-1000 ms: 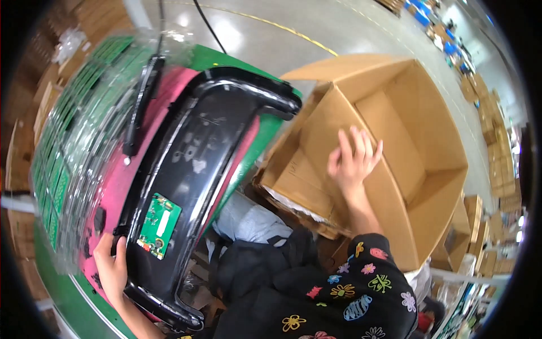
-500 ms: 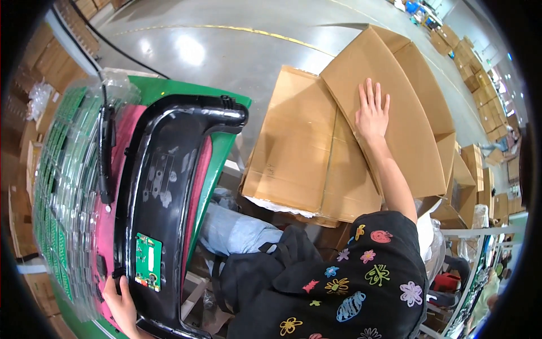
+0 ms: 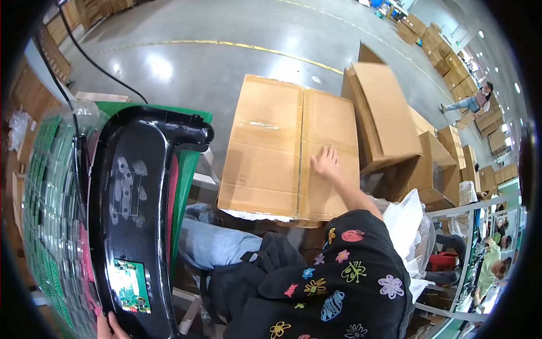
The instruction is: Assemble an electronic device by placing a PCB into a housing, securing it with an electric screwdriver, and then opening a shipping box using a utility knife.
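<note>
My right hand [image 3: 326, 164] lies with its fingers stretched out on the top of a large cardboard box [image 3: 265, 141], beside the seam between its flaps. At the lower left, my left hand [image 3: 111, 327] holds the near left edge of a long black plastic housing [image 3: 130, 226]; most of this hand is cut off by the frame's lower edge. A green circuit board [image 3: 132, 285] sits in the housing's near end. Under the housing are pink padding and a green mat [image 3: 186, 175]. A black corded tool [image 3: 79, 147] hangs left of the housing.
Clear plastic trays with green boards [image 3: 48, 214] are stacked at the far left. Open cardboard boxes [image 3: 384, 107] stand right of the large box. White plastic wrap [image 3: 409, 226] lies near my right arm. A person [image 3: 474, 101] walks far right; others are beyond a rack [image 3: 468, 254].
My right hand has moved from the open box's raised flap to the top of the large box, toward me and left. That open box now stands farther right. My view has shifted right.
</note>
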`<state>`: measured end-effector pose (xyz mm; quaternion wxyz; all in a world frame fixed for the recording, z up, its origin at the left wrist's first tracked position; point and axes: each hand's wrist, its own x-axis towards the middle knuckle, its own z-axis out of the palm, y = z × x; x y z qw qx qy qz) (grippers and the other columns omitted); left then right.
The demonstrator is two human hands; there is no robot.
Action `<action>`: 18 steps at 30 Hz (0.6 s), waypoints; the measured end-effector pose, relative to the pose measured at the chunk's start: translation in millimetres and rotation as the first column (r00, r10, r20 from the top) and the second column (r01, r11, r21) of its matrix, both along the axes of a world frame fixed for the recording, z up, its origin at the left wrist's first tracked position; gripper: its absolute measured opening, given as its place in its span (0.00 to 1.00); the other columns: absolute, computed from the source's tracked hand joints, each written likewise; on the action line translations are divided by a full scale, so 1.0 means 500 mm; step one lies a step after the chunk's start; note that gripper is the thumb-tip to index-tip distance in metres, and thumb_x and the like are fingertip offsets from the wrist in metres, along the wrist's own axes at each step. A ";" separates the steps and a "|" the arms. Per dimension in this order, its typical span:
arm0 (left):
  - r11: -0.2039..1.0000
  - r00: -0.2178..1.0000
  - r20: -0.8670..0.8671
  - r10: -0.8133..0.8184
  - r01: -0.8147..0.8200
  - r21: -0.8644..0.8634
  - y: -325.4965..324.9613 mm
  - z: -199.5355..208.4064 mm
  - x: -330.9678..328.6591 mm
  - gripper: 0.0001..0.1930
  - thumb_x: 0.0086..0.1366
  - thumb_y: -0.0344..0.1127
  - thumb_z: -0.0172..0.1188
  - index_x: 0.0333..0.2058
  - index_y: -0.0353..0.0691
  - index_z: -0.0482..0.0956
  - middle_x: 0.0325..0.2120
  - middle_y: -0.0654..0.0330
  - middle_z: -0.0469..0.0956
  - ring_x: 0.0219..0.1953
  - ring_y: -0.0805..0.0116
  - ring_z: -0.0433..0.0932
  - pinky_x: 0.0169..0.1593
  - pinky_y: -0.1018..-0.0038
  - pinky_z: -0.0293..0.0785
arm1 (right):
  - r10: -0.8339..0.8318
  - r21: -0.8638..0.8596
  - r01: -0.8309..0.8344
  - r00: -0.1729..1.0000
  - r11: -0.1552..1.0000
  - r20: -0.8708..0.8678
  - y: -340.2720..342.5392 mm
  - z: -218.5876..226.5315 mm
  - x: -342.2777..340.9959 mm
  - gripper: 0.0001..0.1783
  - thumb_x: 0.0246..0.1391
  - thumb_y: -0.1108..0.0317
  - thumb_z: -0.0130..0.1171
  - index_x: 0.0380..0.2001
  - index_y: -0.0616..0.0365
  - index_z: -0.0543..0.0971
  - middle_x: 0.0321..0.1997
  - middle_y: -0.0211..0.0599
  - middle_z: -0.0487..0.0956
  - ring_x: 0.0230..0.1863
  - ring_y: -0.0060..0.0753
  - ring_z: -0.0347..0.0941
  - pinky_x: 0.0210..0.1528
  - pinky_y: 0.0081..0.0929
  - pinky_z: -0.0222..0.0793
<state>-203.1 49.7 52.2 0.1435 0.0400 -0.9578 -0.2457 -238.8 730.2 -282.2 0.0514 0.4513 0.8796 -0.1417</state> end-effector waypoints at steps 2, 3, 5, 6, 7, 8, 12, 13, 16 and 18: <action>0.990 0.977 -0.205 -0.053 0.024 -0.141 0.042 0.023 0.027 0.08 0.62 0.29 0.63 0.35 0.26 0.81 0.26 0.49 0.81 0.28 0.66 0.78 0.34 0.72 0.75 | 0.006 0.120 0.000 0.999 0.993 -0.054 -0.069 -0.009 0.009 0.41 0.59 0.45 0.45 0.67 0.60 0.52 0.73 0.54 0.46 0.74 0.54 0.39 0.71 0.52 0.40; 0.941 0.989 -0.145 -0.016 -0.034 -0.337 0.054 0.054 0.044 0.09 0.61 0.27 0.63 0.38 0.26 0.81 0.31 0.47 0.82 0.32 0.64 0.80 0.38 0.71 0.77 | 0.005 0.212 0.015 0.996 0.977 -0.094 -0.082 -0.021 0.010 0.38 0.60 0.48 0.44 0.67 0.59 0.53 0.73 0.53 0.47 0.73 0.54 0.40 0.71 0.53 0.40; 0.962 0.883 -0.468 -0.036 -0.096 -0.255 0.010 0.047 0.096 0.11 0.59 0.27 0.67 0.39 0.28 0.82 0.32 0.49 0.82 0.32 0.64 0.80 0.38 0.69 0.78 | 0.034 0.359 0.037 0.981 0.932 -0.190 -0.104 -0.039 0.004 0.32 0.61 0.55 0.44 0.65 0.58 0.59 0.71 0.52 0.52 0.72 0.53 0.46 0.70 0.53 0.42; 0.923 0.838 -0.516 0.177 -0.323 -0.208 -0.015 0.047 0.136 0.13 0.58 0.28 0.67 0.40 0.28 0.81 0.32 0.49 0.82 0.33 0.64 0.80 0.38 0.70 0.78 | 0.038 0.355 0.031 0.982 0.934 -0.185 -0.103 -0.039 0.005 0.32 0.61 0.55 0.44 0.65 0.58 0.59 0.71 0.52 0.52 0.72 0.53 0.46 0.70 0.53 0.42; 0.730 0.690 -0.476 0.545 -0.670 -0.135 -0.043 0.042 0.168 0.16 0.57 0.32 0.69 0.42 0.30 0.81 0.33 0.51 0.82 0.30 0.63 0.80 0.34 0.73 0.78 | 0.044 0.380 0.045 0.974 0.924 -0.223 -0.106 -0.035 0.007 0.31 0.60 0.56 0.45 0.63 0.59 0.61 0.71 0.52 0.54 0.71 0.52 0.47 0.70 0.52 0.42; 0.728 0.694 -0.468 0.547 -0.670 -0.142 -0.084 0.022 0.169 0.16 0.57 0.32 0.69 0.42 0.30 0.81 0.33 0.51 0.82 0.30 0.63 0.80 0.34 0.73 0.78 | 0.051 0.402 0.060 0.965 0.914 -0.259 -0.108 -0.033 0.009 0.31 0.59 0.56 0.46 0.62 0.60 0.63 0.70 0.51 0.56 0.71 0.51 0.48 0.70 0.52 0.43; 0.709 0.646 -0.503 0.573 -0.699 -0.090 -0.186 -0.005 0.290 0.15 0.60 0.36 0.66 0.42 0.32 0.81 0.34 0.51 0.81 0.31 0.62 0.78 0.36 0.70 0.77 | 0.082 0.448 0.054 0.956 0.892 -0.280 -0.101 -0.036 0.011 0.30 0.58 0.57 0.47 0.61 0.59 0.64 0.68 0.49 0.59 0.70 0.50 0.50 0.69 0.51 0.44; 0.702 0.630 -0.516 0.580 -0.708 -0.075 -0.207 -0.011 0.311 0.15 0.60 0.37 0.65 0.42 0.33 0.81 0.35 0.51 0.81 0.31 0.62 0.78 0.36 0.69 0.77 | 0.064 0.441 0.069 0.958 0.895 -0.279 -0.105 -0.035 0.011 0.30 0.57 0.57 0.47 0.61 0.59 0.64 0.68 0.49 0.59 0.70 0.50 0.50 0.69 0.51 0.45; 0.686 0.586 -0.549 0.596 -0.727 -0.031 -0.272 -0.034 0.369 0.15 0.62 0.40 0.62 0.41 0.35 0.81 0.36 0.52 0.81 0.32 0.61 0.77 0.37 0.67 0.76 | 0.047 0.426 0.067 0.967 0.902 -0.251 -0.108 -0.030 0.010 0.30 0.58 0.58 0.47 0.62 0.58 0.63 0.69 0.48 0.58 0.70 0.49 0.50 0.69 0.50 0.44; 0.672 0.555 -0.570 0.606 -0.740 -0.005 -0.317 -0.051 0.406 0.15 0.64 0.42 0.60 0.41 0.36 0.81 0.36 0.52 0.80 0.32 0.60 0.77 0.38 0.65 0.75 | 0.054 0.417 0.044 0.974 0.908 -0.221 -0.111 -0.034 0.007 0.30 0.59 0.58 0.46 0.62 0.58 0.62 0.70 0.47 0.57 0.71 0.50 0.50 0.69 0.50 0.44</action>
